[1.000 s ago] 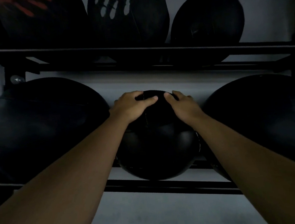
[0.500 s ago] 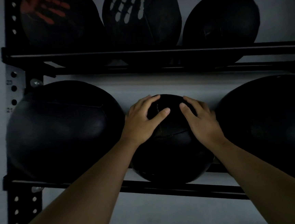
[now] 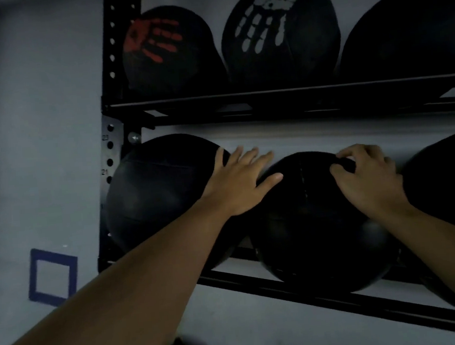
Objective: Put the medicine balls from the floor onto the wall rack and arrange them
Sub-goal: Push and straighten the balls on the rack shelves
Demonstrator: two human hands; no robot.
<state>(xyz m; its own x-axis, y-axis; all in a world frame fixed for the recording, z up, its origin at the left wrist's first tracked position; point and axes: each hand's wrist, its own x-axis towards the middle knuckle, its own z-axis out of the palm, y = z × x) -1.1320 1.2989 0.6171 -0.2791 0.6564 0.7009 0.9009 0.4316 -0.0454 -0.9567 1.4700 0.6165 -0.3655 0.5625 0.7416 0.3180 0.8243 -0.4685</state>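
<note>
The middle ball sits on the lower rails of the rack, wedged between two bigger balls so it can't roll; it is matte black and seamed down its front. My right hand curls on its top at one o'clock, fingers bent, gripping to steady it. My left hand lies flat and spread at ten o'clock, bridging onto the big ball, probably to nudge it aside
</note>
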